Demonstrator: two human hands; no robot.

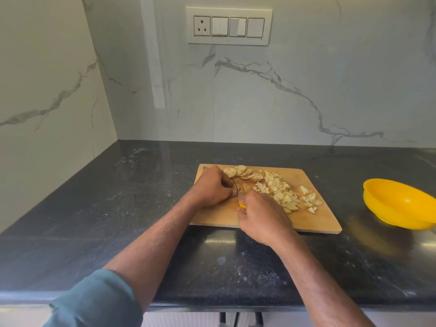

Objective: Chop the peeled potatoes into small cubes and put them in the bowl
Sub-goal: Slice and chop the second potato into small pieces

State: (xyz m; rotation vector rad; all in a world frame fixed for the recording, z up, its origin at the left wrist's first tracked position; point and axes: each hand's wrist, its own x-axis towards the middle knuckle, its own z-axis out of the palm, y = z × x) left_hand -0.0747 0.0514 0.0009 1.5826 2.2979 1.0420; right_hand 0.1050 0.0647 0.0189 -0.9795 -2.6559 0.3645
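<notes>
On the wooden cutting board (304,223), the potato slices (243,173) lie fanned in an overlapping row along the far edge, the row running left to right. To their right and nearer the person, the potato cubes (283,197) spread in a loose heap that trails diagonally toward the board's right side, with a few stray pieces apart from the main pile.

Between the two hands a knife (236,185) shows only as a thin sliver of blade, pointing away from the person and slightly left; a bit of yellow handle (242,205) peeks out below it. The right hand (262,218) is curled tight around that handle, hiding most of it. The left hand (212,187) sits at the board's far left with fingers bent down over the piece being cut; what lies beneath them is almost wholly covered, so whether they pinch it or merely press on it cannot be told.

The board rests on a dark speckled countertop (118,208), its long axis across the view. A yellow bowl (398,204) stands well apart to the right, tilted toward the camera and cut off by the frame edge; nothing is seen inside it. A teal sleeve (94,300) covers the left upper arm. A switch panel (228,25) sits on the marble wall.
</notes>
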